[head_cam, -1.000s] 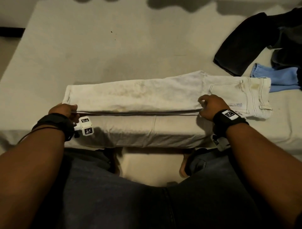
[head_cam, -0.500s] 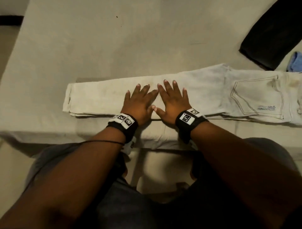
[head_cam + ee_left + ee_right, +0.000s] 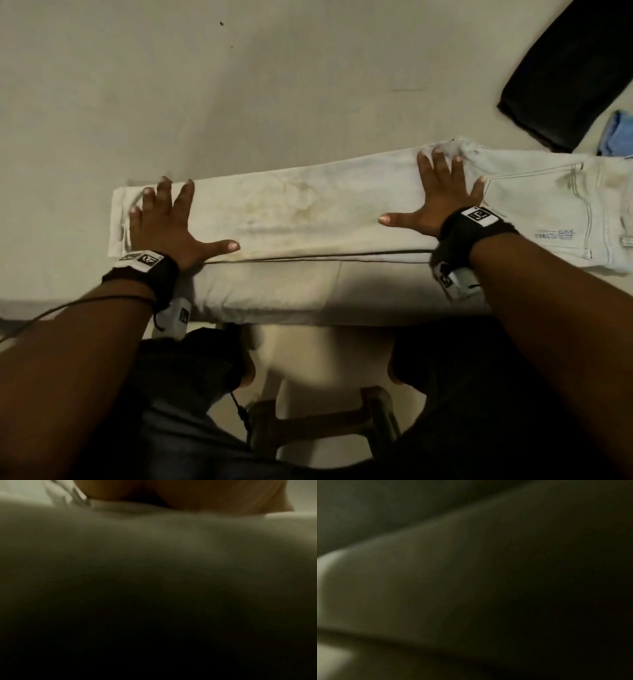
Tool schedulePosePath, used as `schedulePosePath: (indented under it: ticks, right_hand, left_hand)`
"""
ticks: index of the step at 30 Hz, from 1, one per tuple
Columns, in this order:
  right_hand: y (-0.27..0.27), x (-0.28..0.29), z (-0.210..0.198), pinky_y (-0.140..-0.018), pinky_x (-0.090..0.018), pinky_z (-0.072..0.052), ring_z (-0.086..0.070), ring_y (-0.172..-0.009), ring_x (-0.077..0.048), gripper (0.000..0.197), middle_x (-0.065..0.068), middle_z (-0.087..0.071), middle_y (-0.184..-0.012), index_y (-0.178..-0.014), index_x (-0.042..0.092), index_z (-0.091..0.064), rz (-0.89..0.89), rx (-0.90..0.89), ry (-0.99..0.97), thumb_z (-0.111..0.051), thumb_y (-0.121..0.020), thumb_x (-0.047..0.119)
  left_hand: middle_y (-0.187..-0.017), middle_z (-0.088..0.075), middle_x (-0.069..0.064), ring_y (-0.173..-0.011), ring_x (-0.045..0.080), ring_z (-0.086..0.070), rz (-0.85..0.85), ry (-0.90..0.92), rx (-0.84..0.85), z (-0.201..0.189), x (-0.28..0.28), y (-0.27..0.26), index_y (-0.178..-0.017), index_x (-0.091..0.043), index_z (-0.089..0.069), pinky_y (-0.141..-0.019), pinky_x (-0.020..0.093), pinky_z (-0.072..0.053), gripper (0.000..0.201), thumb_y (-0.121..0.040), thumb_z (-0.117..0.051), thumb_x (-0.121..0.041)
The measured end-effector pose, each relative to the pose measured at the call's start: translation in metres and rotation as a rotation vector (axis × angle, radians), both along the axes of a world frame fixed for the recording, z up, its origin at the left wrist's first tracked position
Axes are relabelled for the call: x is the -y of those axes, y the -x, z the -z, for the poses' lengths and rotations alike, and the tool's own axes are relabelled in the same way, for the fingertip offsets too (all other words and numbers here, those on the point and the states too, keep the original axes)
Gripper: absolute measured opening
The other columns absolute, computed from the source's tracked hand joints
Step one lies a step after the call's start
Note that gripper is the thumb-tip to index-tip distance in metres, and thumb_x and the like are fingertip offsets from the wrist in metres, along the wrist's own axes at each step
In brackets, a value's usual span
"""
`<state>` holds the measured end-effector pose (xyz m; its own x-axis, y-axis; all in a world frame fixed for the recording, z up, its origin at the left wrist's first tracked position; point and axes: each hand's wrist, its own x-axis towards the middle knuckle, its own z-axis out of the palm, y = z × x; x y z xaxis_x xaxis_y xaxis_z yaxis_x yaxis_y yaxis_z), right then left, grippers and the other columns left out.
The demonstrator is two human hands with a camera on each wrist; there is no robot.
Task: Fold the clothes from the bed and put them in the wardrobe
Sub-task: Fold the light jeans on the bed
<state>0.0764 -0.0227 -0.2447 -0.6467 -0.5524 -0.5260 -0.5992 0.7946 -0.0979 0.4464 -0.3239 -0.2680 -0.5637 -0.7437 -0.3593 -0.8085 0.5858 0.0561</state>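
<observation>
A pair of white jeans point(image 3: 308, 212), folded lengthwise, lies across the near edge of the bed point(image 3: 239, 85), hems to the left and back pocket to the right. My left hand point(image 3: 164, 219) presses flat on the hem end with fingers spread. Flat on the thigh part, just left of the pocket, lies my right hand point(image 3: 442, 195), fingers also spread. Both wrist views are dark and blurred, showing only pale cloth point(image 3: 154, 540) close up.
A dark garment point(image 3: 565, 75) and a light blue cloth point(image 3: 616, 137) lie at the bed's far right. The bed's front edge point(image 3: 291, 294) runs just below the jeans. My knees and a stool point(image 3: 325, 421) are beneath.
Both hands slid apart from the middle of the jeans, the left to the hem end and the right toward the pocket. A second ago they pinched the near edge.
</observation>
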Motion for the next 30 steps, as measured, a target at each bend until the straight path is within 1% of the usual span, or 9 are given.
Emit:
schedulePosePath:
  ticks: [4, 7, 9, 11, 15, 20, 22, 25, 30]
  right_hand:
    - [-0.015, 0.008, -0.007, -0.116, -0.07, 0.009, 0.027, -0.152, -0.027, 0.146, 0.009, 0.03, -0.164, -0.154, 0.042, 0.024, -0.026, -0.011, 0.05, -0.034, -0.039, 0.112]
    - [-0.068, 0.015, -0.01, -0.114, -0.07, 0.014, 0.027, -0.151, -0.027, 0.135, 0.008, 0.028, -0.165, -0.155, 0.045, 0.02, -0.151, -0.065, 0.183, -0.027, -0.047, 0.111]
    - [-0.117, 0.021, -0.008, -0.115, -0.068, 0.013, 0.027, -0.152, -0.024, 0.129, 0.008, 0.026, -0.166, -0.155, 0.046, 0.017, -0.304, -0.004, 0.211, -0.03, -0.052, 0.108]
    - [-0.136, 0.01, -0.004, -0.116, -0.065, 0.011, 0.027, -0.152, -0.02, 0.123, 0.01, 0.024, -0.166, -0.156, 0.046, 0.013, -0.374, 0.011, 0.171, -0.031, -0.059, 0.106]
    - [-0.083, -0.054, -0.009, -0.118, -0.061, 0.014, 0.023, -0.153, -0.019, 0.112, 0.013, 0.022, -0.166, -0.157, 0.046, 0.012, -0.127, -0.076, 0.082, -0.022, -0.066, 0.103]
    - [-0.038, -0.136, -0.019, -0.116, -0.063, 0.016, 0.025, -0.152, -0.018, 0.1, 0.014, 0.026, -0.165, -0.152, 0.055, 0.015, 0.131, -0.083, -0.009, -0.019, -0.07, 0.1]
    - [-0.032, -0.149, -0.02, -0.117, -0.065, 0.012, 0.022, -0.153, -0.015, 0.11, 0.014, 0.026, -0.165, -0.154, 0.049, 0.018, 0.198, -0.05, -0.007, -0.023, -0.066, 0.102]
    - [-0.012, -0.168, -0.029, -0.116, -0.068, 0.01, 0.022, -0.153, -0.015, 0.124, 0.016, 0.026, -0.164, -0.155, 0.044, 0.018, 0.21, -0.032, -0.066, -0.024, -0.057, 0.107]
    - [0.034, -0.22, -0.04, -0.114, -0.073, 0.007, 0.018, -0.154, -0.017, 0.136, 0.017, 0.027, -0.164, -0.153, 0.045, 0.024, 0.329, 0.006, -0.142, -0.023, -0.044, 0.112]
  left_hand:
    - [-0.169, 0.014, 0.002, -0.155, 0.034, 0.01, -0.027, -0.054, 0.052, -0.008, -0.002, 0.01, -0.158, -0.04, 0.009, -0.121, 0.062, 0.001, 0.146, -0.041, -0.042, -0.11]
    - [-0.169, 0.013, 0.002, -0.154, 0.037, 0.011, -0.007, -0.034, 0.033, -0.014, -0.021, 0.024, -0.159, -0.038, 0.005, -0.114, 0.073, -0.003, 0.133, -0.057, -0.052, -0.099]
    - [-0.17, 0.008, 0.002, -0.155, 0.038, 0.006, 0.186, -0.023, -0.029, -0.013, -0.057, 0.042, -0.16, -0.039, 0.0, -0.112, 0.076, -0.009, 0.114, -0.068, -0.037, -0.094]
    - [-0.17, 0.009, -0.003, -0.155, 0.033, 0.006, 0.301, -0.083, -0.056, -0.006, -0.094, 0.047, -0.158, -0.046, 0.002, -0.115, 0.071, -0.007, 0.101, -0.072, -0.025, -0.09]
    - [-0.17, 0.008, -0.005, -0.156, 0.03, 0.003, 0.245, -0.054, -0.059, -0.001, -0.09, 0.031, -0.157, -0.05, 0.004, -0.12, 0.061, -0.005, 0.106, -0.066, -0.02, -0.1]
    - [-0.169, 0.016, -0.005, -0.155, 0.031, 0.009, 0.157, -0.103, 0.001, -0.006, -0.085, 0.032, -0.155, -0.051, 0.009, -0.12, 0.062, -0.004, 0.11, -0.067, -0.037, -0.1]
    - [-0.168, 0.017, -0.007, -0.155, 0.03, 0.01, 0.147, -0.116, 0.01, -0.005, -0.085, 0.032, -0.154, -0.052, 0.011, -0.119, 0.063, -0.004, 0.112, -0.067, -0.041, -0.098]
    - [-0.169, 0.01, -0.005, -0.154, 0.033, 0.004, 0.142, -0.101, -0.053, 0.001, -0.082, 0.03, -0.156, -0.052, 0.003, -0.117, 0.065, -0.006, 0.113, -0.066, -0.05, -0.096]
    - [-0.168, -0.006, 0.011, -0.15, 0.045, -0.011, 0.125, -0.086, -0.093, 0.027, -0.064, 0.03, -0.158, -0.047, -0.009, -0.119, 0.063, -0.012, 0.124, -0.054, -0.052, -0.099]
